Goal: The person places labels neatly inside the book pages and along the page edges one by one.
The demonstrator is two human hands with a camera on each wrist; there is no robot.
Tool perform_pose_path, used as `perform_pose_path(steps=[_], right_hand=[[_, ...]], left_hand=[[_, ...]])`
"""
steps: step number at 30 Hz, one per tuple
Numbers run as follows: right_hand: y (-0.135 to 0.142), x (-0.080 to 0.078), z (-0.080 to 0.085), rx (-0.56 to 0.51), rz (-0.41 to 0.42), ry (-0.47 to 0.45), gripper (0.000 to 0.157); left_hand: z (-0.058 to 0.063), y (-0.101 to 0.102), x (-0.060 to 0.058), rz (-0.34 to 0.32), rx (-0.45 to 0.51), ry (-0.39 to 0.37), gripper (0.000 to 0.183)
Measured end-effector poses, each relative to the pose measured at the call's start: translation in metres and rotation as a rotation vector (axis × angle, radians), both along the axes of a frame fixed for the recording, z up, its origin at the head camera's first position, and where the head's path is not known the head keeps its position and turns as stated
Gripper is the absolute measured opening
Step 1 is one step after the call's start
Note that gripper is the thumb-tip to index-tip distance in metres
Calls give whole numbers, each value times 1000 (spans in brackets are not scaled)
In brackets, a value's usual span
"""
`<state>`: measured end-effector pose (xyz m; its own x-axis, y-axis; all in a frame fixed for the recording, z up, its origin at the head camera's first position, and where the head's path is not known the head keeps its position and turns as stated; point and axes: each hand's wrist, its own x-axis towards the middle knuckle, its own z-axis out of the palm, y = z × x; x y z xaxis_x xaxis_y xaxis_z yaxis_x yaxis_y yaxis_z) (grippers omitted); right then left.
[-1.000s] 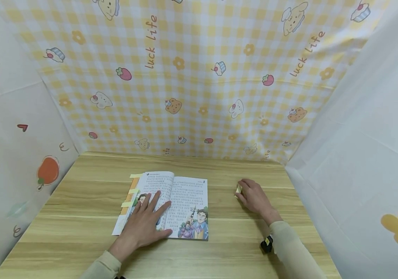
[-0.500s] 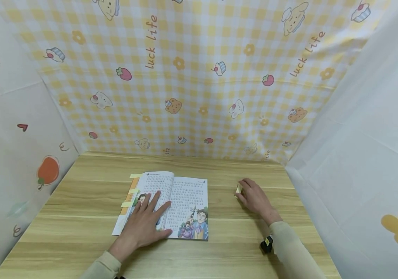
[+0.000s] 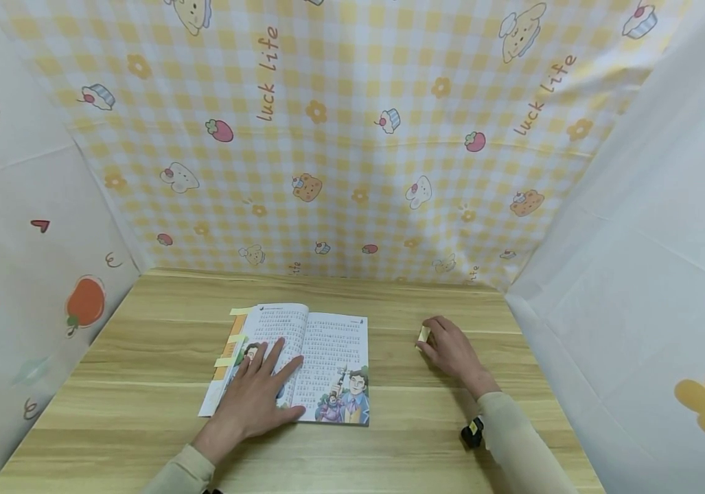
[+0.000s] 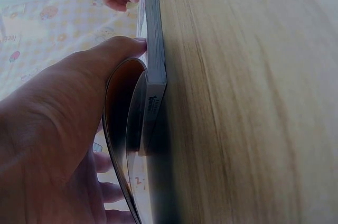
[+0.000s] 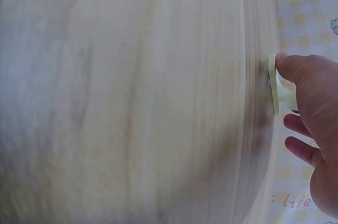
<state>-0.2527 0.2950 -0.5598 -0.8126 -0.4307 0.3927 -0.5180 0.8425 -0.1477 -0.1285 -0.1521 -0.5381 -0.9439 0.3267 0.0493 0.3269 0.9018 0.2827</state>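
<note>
An open book (image 3: 333,343) with printed text and coloured pictures lies on the table. My left hand (image 3: 256,398) rests spread over its left page and the fold, thumb toward the right page. In the left wrist view the left-hand pages bulge up beside the book's thick page block (image 4: 154,28). Pale yellow sticky tabs (image 3: 225,361) stick out along the book's left edge. To the right of the book, my right hand (image 3: 454,350) pinches a small pale yellow sticky note pad (image 5: 273,84) at the table. Its thumb lies at the pad's edge, and a pale sheet (image 5: 287,97) shows behind the thumb.
The wooden table (image 3: 389,453) ends at a yellow checked cloth (image 3: 340,226) behind. White cloths (image 3: 649,274) hang at both sides. A black device (image 3: 472,433) sits at the right wrist.
</note>
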Motion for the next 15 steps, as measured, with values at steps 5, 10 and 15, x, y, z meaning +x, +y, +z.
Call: perform_pose_path(steps=[5,10,15], right_hand=[[0,-1,0,-5,-8,6,56],[-2,0,1,-26,-24,-34,59],[-3,0,1,-37,-30,-44,61]], left_hand=[[0,0,0,2,4,-6,94],[0,0,0,2,9,-10,94],[0,0,-1,-2,9,-9,94]])
